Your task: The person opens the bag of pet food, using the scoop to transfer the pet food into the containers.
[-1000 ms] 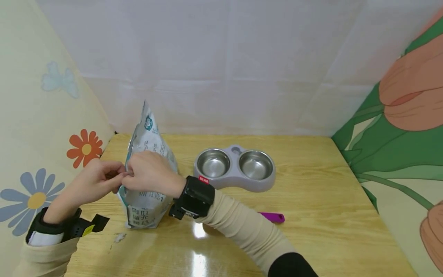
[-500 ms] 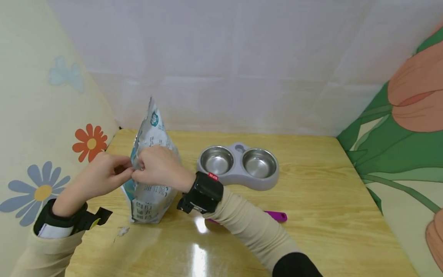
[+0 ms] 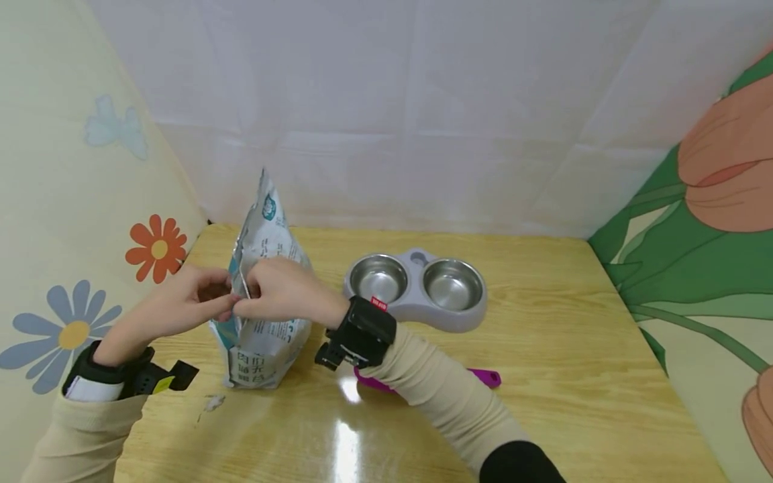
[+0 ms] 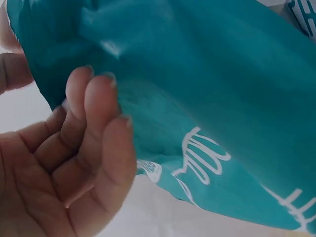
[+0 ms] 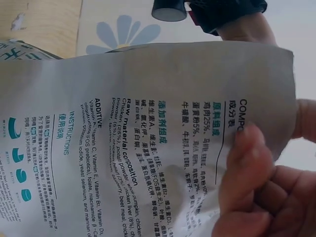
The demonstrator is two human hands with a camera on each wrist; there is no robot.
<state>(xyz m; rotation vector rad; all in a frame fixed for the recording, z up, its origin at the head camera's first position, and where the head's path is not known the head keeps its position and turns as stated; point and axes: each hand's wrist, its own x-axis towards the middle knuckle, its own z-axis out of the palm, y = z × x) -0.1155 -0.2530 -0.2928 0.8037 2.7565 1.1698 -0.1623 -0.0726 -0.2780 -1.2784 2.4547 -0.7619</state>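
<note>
A pet food bag (image 3: 260, 362) stands upright on the left part of the table, its pointed top rising behind my hands. Its teal side shows in the left wrist view, its printed silvery side in the right wrist view. From the left, my left hand (image 3: 175, 303) pinches the bag's upper edge between thumb and fingers, other fingers bent against the teal side. My right hand (image 3: 290, 290) pinches the same edge from the printed side. The fingertips of both hands meet at that edge and partly hide it.
A grey double pet bowl (image 3: 417, 314) with two steel dishes stands right of the bag. On the wooden table (image 3: 574, 376), a purple long-handled thing (image 3: 486, 378) lies partly hidden under my right forearm. Painted walls flank the table, and a white cloth hangs behind it.
The head view has shifted slightly, so the bag and bowl appear a little further right. My right wrist has moved slightly right; both hands stay at the bag's edge.
</note>
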